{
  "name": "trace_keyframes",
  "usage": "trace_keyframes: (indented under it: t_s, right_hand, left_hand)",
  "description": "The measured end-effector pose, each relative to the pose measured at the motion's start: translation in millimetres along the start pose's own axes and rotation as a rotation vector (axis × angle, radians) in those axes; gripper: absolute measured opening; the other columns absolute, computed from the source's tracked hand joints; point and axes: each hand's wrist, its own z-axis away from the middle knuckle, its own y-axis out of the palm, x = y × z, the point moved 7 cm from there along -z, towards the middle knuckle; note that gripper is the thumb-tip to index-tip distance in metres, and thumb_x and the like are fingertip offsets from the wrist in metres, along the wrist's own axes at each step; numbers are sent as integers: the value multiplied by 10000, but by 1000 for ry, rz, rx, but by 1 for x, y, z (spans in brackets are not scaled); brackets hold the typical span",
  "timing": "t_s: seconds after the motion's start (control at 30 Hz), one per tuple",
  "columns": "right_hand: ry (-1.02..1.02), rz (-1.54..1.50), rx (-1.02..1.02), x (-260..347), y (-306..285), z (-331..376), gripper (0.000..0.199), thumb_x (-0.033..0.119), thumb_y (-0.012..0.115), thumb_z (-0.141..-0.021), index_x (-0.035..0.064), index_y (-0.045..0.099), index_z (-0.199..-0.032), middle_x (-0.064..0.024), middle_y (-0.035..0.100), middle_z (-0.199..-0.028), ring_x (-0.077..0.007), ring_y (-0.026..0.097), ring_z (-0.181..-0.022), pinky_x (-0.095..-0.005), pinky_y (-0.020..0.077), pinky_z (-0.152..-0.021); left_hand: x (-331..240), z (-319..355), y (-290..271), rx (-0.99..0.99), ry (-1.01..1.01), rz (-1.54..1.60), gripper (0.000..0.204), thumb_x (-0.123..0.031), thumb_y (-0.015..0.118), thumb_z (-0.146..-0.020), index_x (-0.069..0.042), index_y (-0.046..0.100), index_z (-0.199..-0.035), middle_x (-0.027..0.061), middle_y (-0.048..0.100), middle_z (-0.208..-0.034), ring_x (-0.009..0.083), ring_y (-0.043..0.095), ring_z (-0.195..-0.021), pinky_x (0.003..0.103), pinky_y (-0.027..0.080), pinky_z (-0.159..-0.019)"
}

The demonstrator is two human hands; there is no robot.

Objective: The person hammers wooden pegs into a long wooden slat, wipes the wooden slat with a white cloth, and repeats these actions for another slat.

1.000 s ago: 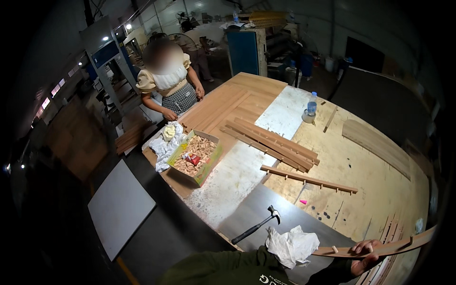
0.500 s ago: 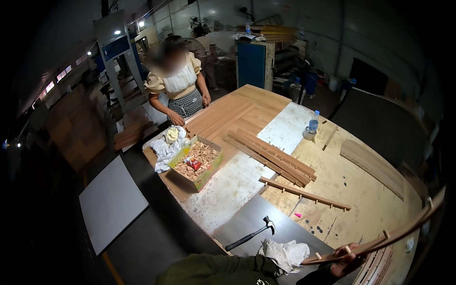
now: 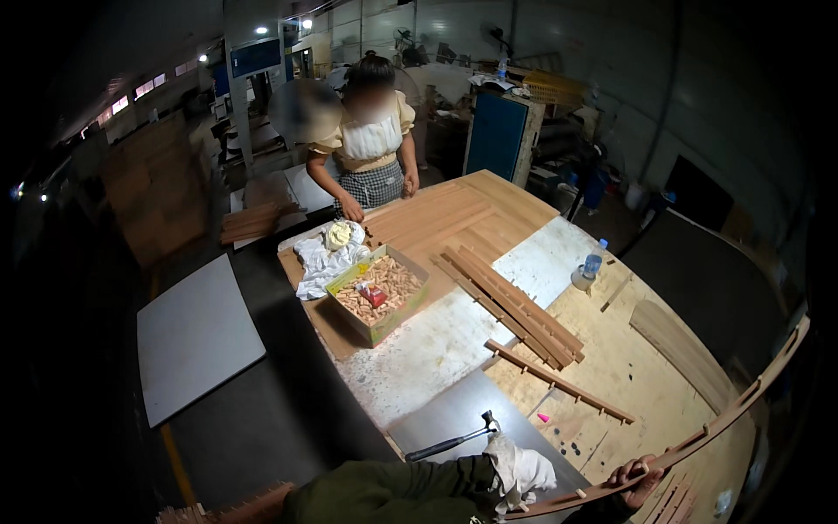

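Right hand, fingers curled around a long curved wooden strip over the worktop's near right corner; better carried level, pegs clear; left hand hidden under cloth.

I'm getting one view only, a head-worn fisheye, looking down and forward over the workbench from its near edge. It's sitting high, so the whole bench top is showing, edges bending toward the rim. My right hand is poking in at the bottom edge; another person is standing at the far edge, facing me.
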Motion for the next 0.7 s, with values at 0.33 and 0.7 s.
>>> trace_keyframes:
  t_s: [0.33, 0.7]
  right_hand:
    - [35, -287, -21, -1, 22, 5, 437, 343, 342, -946, 98, 264, -1299, -79, 458, -781, -171, 476, -481, -323, 483, -388]
    - [-12, -319, -81, -8, -60, -9, 349, 362, 385, -932, 39, 446, -1052, -42, 452, -733, -135, 461, -513, -287, 434, -396]
  left_hand:
    - [0, 5, -4, 14, -8, -26, 151, -191, 496, -720, -44, 498, -758, 105, 465, -677, 262, 498, -636, 355, 384, -537]
    - [3, 3, -5, 63, 70, 16, 85, -130, 507, -720, -45, 503, -719, 106, 463, -628, 268, 501, -586, 351, 382, -504]
